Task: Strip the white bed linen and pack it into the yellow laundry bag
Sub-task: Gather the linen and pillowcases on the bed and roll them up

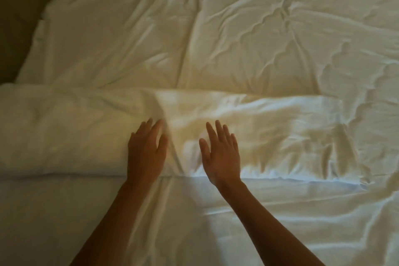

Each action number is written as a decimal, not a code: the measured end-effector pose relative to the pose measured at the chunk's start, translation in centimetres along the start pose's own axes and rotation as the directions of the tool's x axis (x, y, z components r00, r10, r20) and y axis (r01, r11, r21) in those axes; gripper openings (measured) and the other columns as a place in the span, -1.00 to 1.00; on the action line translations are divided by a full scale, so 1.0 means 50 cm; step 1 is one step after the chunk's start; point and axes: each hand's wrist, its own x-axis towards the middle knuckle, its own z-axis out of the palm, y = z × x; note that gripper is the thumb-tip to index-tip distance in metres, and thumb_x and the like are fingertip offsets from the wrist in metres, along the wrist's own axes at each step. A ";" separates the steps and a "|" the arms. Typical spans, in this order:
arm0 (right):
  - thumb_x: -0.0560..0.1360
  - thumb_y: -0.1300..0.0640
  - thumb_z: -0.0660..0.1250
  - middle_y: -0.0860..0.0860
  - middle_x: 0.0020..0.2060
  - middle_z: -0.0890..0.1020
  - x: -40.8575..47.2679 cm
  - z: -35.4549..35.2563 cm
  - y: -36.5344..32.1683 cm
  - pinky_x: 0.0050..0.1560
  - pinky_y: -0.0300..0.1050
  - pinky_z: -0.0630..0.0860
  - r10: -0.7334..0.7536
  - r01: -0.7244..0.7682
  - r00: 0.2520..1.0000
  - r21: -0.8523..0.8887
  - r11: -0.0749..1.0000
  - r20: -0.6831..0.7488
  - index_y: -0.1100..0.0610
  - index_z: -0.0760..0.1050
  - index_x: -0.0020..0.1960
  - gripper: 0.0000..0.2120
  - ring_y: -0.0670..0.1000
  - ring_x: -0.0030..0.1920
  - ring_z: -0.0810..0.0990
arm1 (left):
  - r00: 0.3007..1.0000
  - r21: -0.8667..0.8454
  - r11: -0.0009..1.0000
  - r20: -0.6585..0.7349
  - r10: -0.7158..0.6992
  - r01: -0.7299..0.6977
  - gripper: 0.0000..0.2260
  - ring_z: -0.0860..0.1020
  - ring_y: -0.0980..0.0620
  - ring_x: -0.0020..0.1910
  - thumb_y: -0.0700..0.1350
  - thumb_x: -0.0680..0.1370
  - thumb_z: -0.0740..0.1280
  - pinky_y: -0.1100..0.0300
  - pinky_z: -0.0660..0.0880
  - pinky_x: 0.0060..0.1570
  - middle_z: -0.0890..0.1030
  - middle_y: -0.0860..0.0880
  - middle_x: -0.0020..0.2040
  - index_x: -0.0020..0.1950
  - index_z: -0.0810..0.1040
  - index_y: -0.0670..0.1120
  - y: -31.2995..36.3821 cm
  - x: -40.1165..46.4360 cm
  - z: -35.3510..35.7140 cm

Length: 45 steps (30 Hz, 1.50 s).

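Nearest you, the white bottom sheet [280, 222] lies spread over the bed, pulled into long creases that run away from you between your forearms. Both arms reach forward over it, bare to the lower edge of the view.

Your left hand [145, 153] lies palm down on the near face of the rolled duvet [64, 131], fingers straight and close together, thumb tucked toward the middle; it presses or rests there and grips nothing. Your right hand [222, 155] is a little to the right of it, also palm down, its fingers straight and slightly spread with the thumb held out to the left. It sits at the roll's near face, but you cannot tell from this view whether it touches the cloth or hovers just over it. The two hands are apart, with a fold of fabric rising between them.

The roll runs across the whole width of the view, thick and rounded at the left, flatter and more crumpled at the right. Beyond it, the rest of the duvet lies open and heavily wrinkled, filling the far part of the bed. At the far left edge a strip of dark brown floor [17, 17] shows beside the bed.
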 end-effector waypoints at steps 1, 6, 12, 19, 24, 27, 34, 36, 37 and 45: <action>0.55 -0.28 -0.31 -0.01 0.60 0.05 -0.002 0.020 -0.039 0.57 -0.03 -0.14 -0.022 0.022 1.000 0.015 1.000 0.012 -0.03 0.06 0.61 -0.29 0.02 0.61 -0.06 | 1.000 0.016 1.000 -0.008 -0.021 0.021 -0.42 0.36 -0.22 0.47 0.15 0.59 -0.02 -0.22 0.22 0.42 0.44 -0.21 0.46 0.44 0.48 -0.14 -0.040 -0.010 -0.022; 0.56 -0.28 -0.26 0.01 0.59 0.13 -0.010 0.127 -0.220 0.55 -0.04 -0.10 -0.103 0.102 0.991 0.026 0.994 0.081 -0.02 0.10 0.60 -0.30 0.05 0.60 0.01 | 0.990 0.044 0.990 -0.048 -0.132 0.134 -0.47 0.27 -0.17 0.53 0.09 0.60 0.06 -0.18 0.11 0.49 0.37 -0.18 0.51 0.50 0.40 -0.10 -0.233 -0.047 -0.122; 0.52 -0.29 -0.31 0.04 0.60 0.09 0.009 0.252 -0.415 0.56 0.00 -0.12 -0.193 0.214 0.954 -0.071 0.974 0.229 0.00 0.03 0.62 -0.26 0.08 0.60 0.00 | 0.971 0.148 0.961 -0.073 -0.227 0.236 -0.44 0.31 -0.19 0.51 0.12 0.58 0.03 -0.33 0.16 0.42 0.39 -0.22 0.49 0.48 0.43 -0.10 -0.474 -0.070 -0.221; 0.66 -0.22 -0.13 0.01 0.61 0.03 0.084 0.341 -0.580 0.56 0.02 -0.08 -0.235 0.261 0.931 -0.058 0.964 0.280 -0.07 -0.02 0.62 -0.43 0.05 0.60 -0.05 | 0.974 0.319 0.922 -0.119 -0.193 0.222 -0.46 0.25 -0.20 0.53 0.15 0.59 0.02 -0.40 0.10 0.39 0.33 -0.17 0.54 0.54 0.35 0.01 -0.652 -0.032 -0.307; 0.67 -0.16 0.05 0.04 0.60 0.11 0.173 0.378 -0.710 0.55 -0.05 -0.03 -0.354 0.356 0.906 0.035 0.934 0.232 -0.01 0.05 0.61 -0.43 0.03 0.60 0.02 | 0.901 0.119 0.908 -0.229 -0.368 0.402 -0.38 0.17 -0.33 0.53 0.25 0.61 0.09 -0.28 0.12 0.46 0.19 -0.28 0.57 0.59 0.22 -0.04 -0.752 0.050 -0.340; 0.66 -0.14 0.13 0.08 0.57 0.20 0.243 0.409 -0.788 0.55 -0.06 0.02 -0.392 0.375 0.893 0.116 0.920 0.223 0.07 0.10 0.60 -0.40 0.06 0.58 0.10 | 0.848 -0.103 0.870 -0.197 -0.493 0.482 -0.27 0.20 -0.26 0.53 0.28 0.60 0.17 -0.16 0.16 0.49 0.19 -0.27 0.57 0.62 0.10 -0.12 -0.793 0.084 -0.341; 0.56 -0.29 0.22 0.12 0.44 0.41 0.369 0.519 -0.893 0.42 0.02 0.23 -0.346 0.399 0.863 -0.076 0.914 0.368 0.08 0.24 0.54 -0.31 0.14 0.42 0.37 | 0.792 -0.249 0.799 -0.155 -0.591 0.547 0.02 0.27 -0.20 0.50 0.52 0.36 0.01 -0.08 0.21 0.44 0.25 -0.21 0.55 0.62 0.04 -0.13 -0.832 0.101 -0.308; 0.53 -0.31 0.24 0.11 0.36 0.48 0.372 0.536 -0.899 0.36 0.04 0.27 -0.320 0.381 0.881 -0.121 0.917 0.349 0.08 0.33 0.47 -0.34 0.16 0.36 0.43 | 0.791 -0.270 0.795 -0.156 -0.592 0.543 0.02 0.28 -0.19 0.49 0.53 0.35 0.01 -0.08 0.23 0.45 0.26 -0.19 0.55 0.62 0.04 -0.11 -0.849 0.106 -0.296; 0.53 -0.30 0.25 0.11 0.31 0.53 0.373 0.539 -0.901 0.33 0.03 0.28 -0.318 0.378 0.884 -0.125 0.917 0.342 0.09 0.40 0.40 -0.39 0.16 0.32 0.46 | 0.795 -0.281 0.796 -0.150 -0.588 0.536 0.02 0.27 -0.18 0.50 0.53 0.35 0.02 -0.08 0.23 0.45 0.26 -0.18 0.55 0.62 0.04 -0.10 -0.856 0.107 -0.290; 0.53 -0.10 0.33 0.06 -0.29 0.59 0.354 0.437 -0.920 -0.07 0.08 0.45 -0.522 0.561 0.828 0.291 0.775 -0.203 0.07 0.49 -0.18 -0.75 0.20 -0.16 0.59 | 0.817 -0.478 0.792 -0.228 -0.529 0.379 -0.09 0.33 -0.08 0.45 0.45 0.35 0.11 0.01 0.23 0.42 0.35 -0.08 0.52 0.59 0.20 -0.03 -0.864 0.086 -0.372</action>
